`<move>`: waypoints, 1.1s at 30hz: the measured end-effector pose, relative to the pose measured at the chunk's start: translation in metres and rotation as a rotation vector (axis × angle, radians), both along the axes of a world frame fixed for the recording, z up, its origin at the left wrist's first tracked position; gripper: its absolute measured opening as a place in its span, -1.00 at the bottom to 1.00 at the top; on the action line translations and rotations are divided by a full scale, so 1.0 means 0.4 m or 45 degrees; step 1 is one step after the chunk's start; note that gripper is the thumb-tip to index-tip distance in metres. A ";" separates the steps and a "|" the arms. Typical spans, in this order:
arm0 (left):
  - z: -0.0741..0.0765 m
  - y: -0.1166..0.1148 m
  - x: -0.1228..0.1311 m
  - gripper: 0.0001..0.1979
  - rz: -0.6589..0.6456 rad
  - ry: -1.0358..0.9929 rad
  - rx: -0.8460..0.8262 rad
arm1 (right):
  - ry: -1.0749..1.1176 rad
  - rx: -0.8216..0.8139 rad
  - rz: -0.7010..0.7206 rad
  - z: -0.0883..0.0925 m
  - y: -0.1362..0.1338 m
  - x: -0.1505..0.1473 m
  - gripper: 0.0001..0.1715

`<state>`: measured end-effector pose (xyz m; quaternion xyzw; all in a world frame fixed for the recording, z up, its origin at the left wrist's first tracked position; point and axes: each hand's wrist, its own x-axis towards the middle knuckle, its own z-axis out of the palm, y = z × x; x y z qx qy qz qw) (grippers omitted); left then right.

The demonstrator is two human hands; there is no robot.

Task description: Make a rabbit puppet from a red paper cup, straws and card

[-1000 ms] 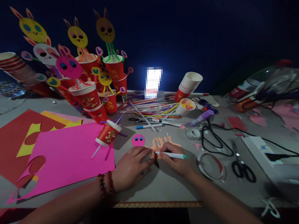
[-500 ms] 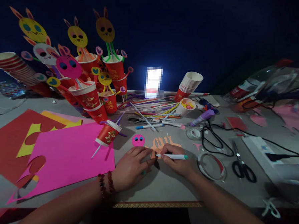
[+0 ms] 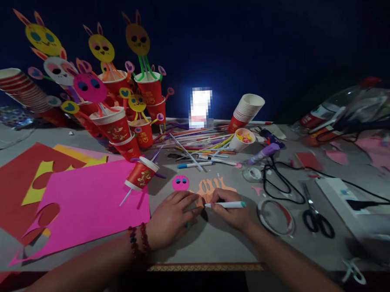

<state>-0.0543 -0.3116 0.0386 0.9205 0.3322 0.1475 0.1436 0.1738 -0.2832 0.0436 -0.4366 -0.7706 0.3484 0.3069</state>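
My right hand [image 3: 227, 212] is closed around a white marker with a green end [image 3: 230, 204]. The marker's tip points left at an orange paper sheet [image 3: 213, 186] with several cut-out gaps. Fingers stretched, my left hand [image 3: 175, 216] lies flat on the left part of that sheet and holds it against the table. Just beyond the left fingers lies a pink paper circle [image 3: 180, 183] with blue and black eyes. A red paper cup [image 3: 141, 172] with a straw through it rests tilted on a pink sheet [image 3: 96, 208] to the left.
Paper-cup figures with rabbit heads [image 3: 113, 124] stand at the back left. Marker pens and sticks [image 3: 197, 139] are heaped behind my hands. To the right are a tape ring [image 3: 275, 217], scissors [image 3: 311, 209], a black cable [image 3: 282, 198] and a power strip [image 3: 340, 199].
The marker in my right hand has shifted very slightly to the right. My left hand and the papers look the same.
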 end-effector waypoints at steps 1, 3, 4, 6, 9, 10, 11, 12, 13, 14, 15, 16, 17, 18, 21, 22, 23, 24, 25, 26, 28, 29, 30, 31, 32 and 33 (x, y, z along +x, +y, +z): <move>0.000 0.000 0.000 -0.61 0.001 0.001 0.000 | -0.001 -0.003 -0.001 0.000 0.000 0.000 -0.82; 0.000 0.000 -0.001 -0.61 0.003 0.005 -0.002 | -0.005 -0.009 -0.005 -0.001 0.000 0.001 -0.83; 0.001 0.000 -0.001 -0.60 0.004 0.008 -0.005 | -0.006 -0.012 -0.004 -0.002 0.000 0.001 -0.83; 0.002 0.000 -0.002 -0.60 -0.002 0.009 -0.008 | -0.004 -0.010 -0.005 -0.006 0.000 0.002 -0.83; 0.003 0.001 -0.001 -0.61 -0.001 -0.001 0.001 | 0.032 -0.013 -0.027 -0.007 -0.001 0.003 -0.82; 0.004 0.001 0.000 -0.61 0.001 -0.006 0.006 | 0.050 -0.020 -0.048 -0.006 -0.002 0.003 -0.82; 0.004 0.001 0.000 -0.61 0.005 -0.013 0.009 | 0.064 -0.031 -0.070 -0.005 -0.002 0.003 -0.82; 0.005 0.001 0.001 -0.61 0.007 -0.021 0.012 | 0.072 -0.041 -0.090 -0.004 -0.002 0.003 -0.82; 0.005 0.001 0.001 -0.60 0.005 -0.028 0.016 | 0.075 -0.048 -0.107 -0.003 -0.002 0.002 -0.83; 0.006 0.001 0.002 -0.59 0.002 -0.035 0.020 | 0.073 -0.052 -0.116 -0.004 -0.002 0.002 -0.84; 0.006 0.002 0.002 -0.59 -0.001 -0.039 0.026 | 0.070 -0.053 -0.117 -0.004 -0.002 0.001 -0.84; 0.006 0.002 0.002 -0.59 -0.002 -0.038 0.032 | 0.069 -0.052 -0.114 -0.006 -0.002 0.001 -0.85; 0.007 0.002 0.002 -0.59 -0.004 -0.033 0.035 | 0.069 -0.051 -0.109 -0.008 -0.002 0.001 -0.85; 0.007 0.002 0.002 -0.60 -0.005 -0.027 0.038 | 0.065 -0.053 -0.103 -0.010 -0.002 0.001 -0.85; 0.008 0.003 0.003 -0.60 -0.003 -0.012 0.035 | 0.042 -0.060 -0.097 -0.015 -0.001 0.002 -0.85; 0.008 0.003 0.003 -0.59 -0.004 -0.008 0.031 | 0.034 -0.062 -0.096 -0.015 0.000 0.002 -0.85; 0.007 0.002 0.003 -0.59 -0.002 -0.006 0.028 | 0.027 -0.063 -0.096 -0.015 0.000 0.002 -0.85; 0.007 0.002 0.003 -0.58 0.001 -0.003 0.026 | 0.023 -0.062 -0.095 -0.014 0.000 0.002 -0.85; 0.005 0.002 0.003 -0.58 0.003 -0.003 0.026 | 0.023 -0.061 -0.094 -0.012 0.001 0.001 -0.85; 0.004 0.002 0.003 -0.58 0.006 -0.003 0.027 | 0.025 -0.061 -0.092 -0.011 0.001 0.000 -0.85; 0.001 0.002 0.002 -0.59 0.007 -0.005 0.033 | 0.020 -0.071 -0.090 -0.007 0.000 -0.001 -0.85; 0.000 0.002 0.002 -0.59 0.006 -0.006 0.032 | 0.013 -0.073 -0.089 -0.006 0.000 -0.001 -0.85; -0.002 0.002 0.002 -0.58 0.005 -0.007 0.031 | 0.003 -0.074 -0.086 -0.005 0.000 -0.001 -0.85; -0.003 0.002 0.002 -0.58 0.005 -0.008 0.029 | -0.004 -0.071 -0.084 -0.005 0.000 -0.001 -0.85; -0.004 0.002 0.001 -0.57 0.005 -0.010 0.027 | -0.007 -0.065 -0.080 -0.005 0.000 -0.001 -0.85; -0.005 0.002 0.001 -0.57 0.004 -0.012 0.026 | -0.007 -0.060 -0.077 -0.005 0.000 -0.001 -0.85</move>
